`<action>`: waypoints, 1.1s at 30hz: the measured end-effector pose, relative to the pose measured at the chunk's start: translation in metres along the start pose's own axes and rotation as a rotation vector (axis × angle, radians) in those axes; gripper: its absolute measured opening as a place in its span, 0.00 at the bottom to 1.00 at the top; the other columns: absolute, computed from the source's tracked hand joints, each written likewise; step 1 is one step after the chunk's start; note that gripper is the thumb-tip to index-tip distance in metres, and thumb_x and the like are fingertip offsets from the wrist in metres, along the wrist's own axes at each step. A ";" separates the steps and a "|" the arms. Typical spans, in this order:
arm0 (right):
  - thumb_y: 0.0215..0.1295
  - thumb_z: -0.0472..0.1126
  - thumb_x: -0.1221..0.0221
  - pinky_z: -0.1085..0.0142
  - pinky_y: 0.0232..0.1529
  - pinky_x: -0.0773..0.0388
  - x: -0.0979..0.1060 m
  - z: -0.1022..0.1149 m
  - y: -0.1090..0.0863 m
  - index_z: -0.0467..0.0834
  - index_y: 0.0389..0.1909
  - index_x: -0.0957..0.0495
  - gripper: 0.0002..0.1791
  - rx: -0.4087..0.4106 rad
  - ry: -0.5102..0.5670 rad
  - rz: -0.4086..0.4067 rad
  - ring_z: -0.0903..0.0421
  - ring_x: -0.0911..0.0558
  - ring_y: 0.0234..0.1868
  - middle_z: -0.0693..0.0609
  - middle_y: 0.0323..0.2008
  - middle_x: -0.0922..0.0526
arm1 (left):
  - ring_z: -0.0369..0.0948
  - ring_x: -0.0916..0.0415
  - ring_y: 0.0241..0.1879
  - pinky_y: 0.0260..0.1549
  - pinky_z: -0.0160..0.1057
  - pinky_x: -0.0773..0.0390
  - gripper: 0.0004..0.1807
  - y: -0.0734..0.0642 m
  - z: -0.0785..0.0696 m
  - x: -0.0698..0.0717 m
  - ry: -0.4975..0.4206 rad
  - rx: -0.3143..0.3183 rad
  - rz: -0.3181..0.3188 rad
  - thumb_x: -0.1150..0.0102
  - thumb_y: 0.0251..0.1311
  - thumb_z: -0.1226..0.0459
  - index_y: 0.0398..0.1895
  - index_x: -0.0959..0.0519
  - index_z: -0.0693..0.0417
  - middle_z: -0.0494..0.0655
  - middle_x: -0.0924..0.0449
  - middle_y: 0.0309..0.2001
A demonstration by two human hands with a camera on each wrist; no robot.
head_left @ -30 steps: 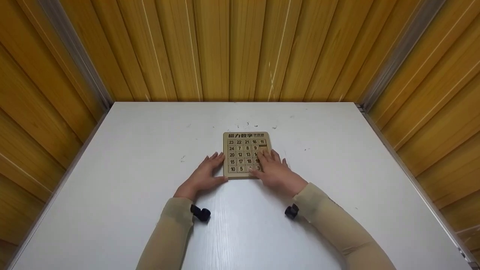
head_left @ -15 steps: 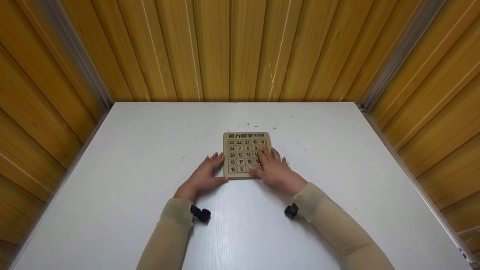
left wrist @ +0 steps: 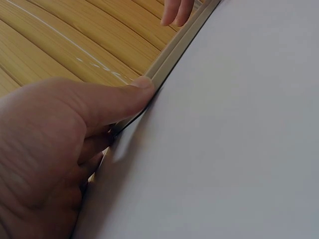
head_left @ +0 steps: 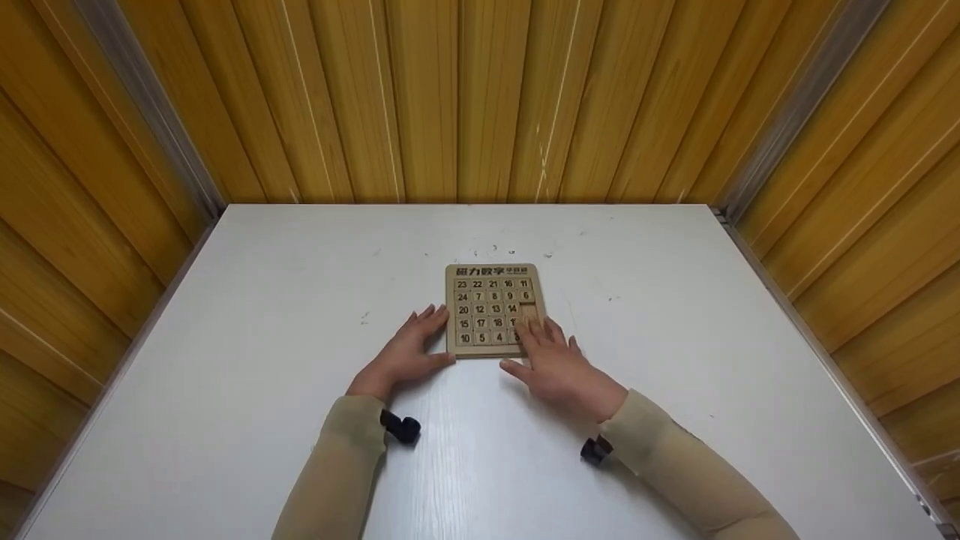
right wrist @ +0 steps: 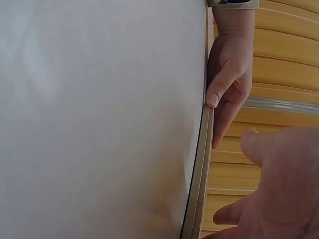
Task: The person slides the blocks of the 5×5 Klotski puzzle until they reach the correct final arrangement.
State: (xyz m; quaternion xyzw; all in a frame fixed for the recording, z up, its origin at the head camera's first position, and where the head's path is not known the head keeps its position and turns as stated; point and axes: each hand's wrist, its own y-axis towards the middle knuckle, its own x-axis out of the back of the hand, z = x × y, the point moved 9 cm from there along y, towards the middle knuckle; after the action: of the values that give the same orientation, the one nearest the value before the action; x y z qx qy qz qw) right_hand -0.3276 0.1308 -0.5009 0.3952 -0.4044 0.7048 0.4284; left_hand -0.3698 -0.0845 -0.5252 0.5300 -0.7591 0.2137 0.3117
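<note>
Walls of vertical yellow-brown wooden planks enclose a wide white desk on three sides. Near the middle of the desk lies a flat, square, light wooden sliding number puzzle board, printed characters along its far edge and numbered tiles set in a grid below; one cell on the right side, in the third row, shows as an empty slot.

Both forearms, in beige sleeves, reach in from the near edge, each with a small black camera at the wrist. The left hand lies flat on the desk against the board's left edge, fingers straight and relaxed, thumb pressed along the near left corner; in the left wrist view the thumb butts against the board's thin edge, apparently to brace the board so it does not slide. The right hand rests at the board's near right corner, fingers extended and loose, the fingertips over the tiles just below the empty slot, gripping nothing; it seems placed to push tiles with its fingertips.
</note>
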 end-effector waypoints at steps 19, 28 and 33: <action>0.76 0.69 0.55 0.33 0.81 0.64 0.007 -0.004 0.021 0.45 0.84 0.57 0.48 0.005 0.018 0.002 0.39 0.66 0.85 0.44 0.84 0.61 | 0.51 0.57 0.84 0.84 0.54 0.58 0.47 0.000 -0.003 0.000 0.007 -0.014 0.005 0.29 0.61 0.57 0.80 0.42 0.53 0.48 0.46 0.82; 0.75 0.69 0.54 0.32 0.81 0.63 0.003 -0.001 0.005 0.48 0.84 0.60 0.48 0.011 0.022 -0.007 0.39 0.66 0.85 0.44 0.84 0.65 | 0.51 0.56 0.84 0.83 0.56 0.57 0.47 0.000 -0.002 0.000 -0.003 -0.013 -0.001 0.29 0.60 0.57 0.80 0.41 0.52 0.48 0.45 0.82; 0.75 0.69 0.53 0.31 0.80 0.66 -0.004 0.005 -0.013 0.48 0.84 0.59 0.48 0.009 -0.022 0.025 0.39 0.66 0.85 0.42 0.84 0.65 | 0.51 0.56 0.84 0.84 0.55 0.58 0.47 0.000 -0.003 0.002 0.004 -0.034 -0.005 0.29 0.60 0.57 0.80 0.41 0.54 0.50 0.45 0.82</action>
State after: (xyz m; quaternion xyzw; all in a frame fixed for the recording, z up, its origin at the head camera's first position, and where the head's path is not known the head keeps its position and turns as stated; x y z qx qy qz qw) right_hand -0.3134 0.1293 -0.4997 0.3998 -0.4106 0.7077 0.4132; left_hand -0.3691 -0.0835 -0.5218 0.5260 -0.7607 0.2014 0.3227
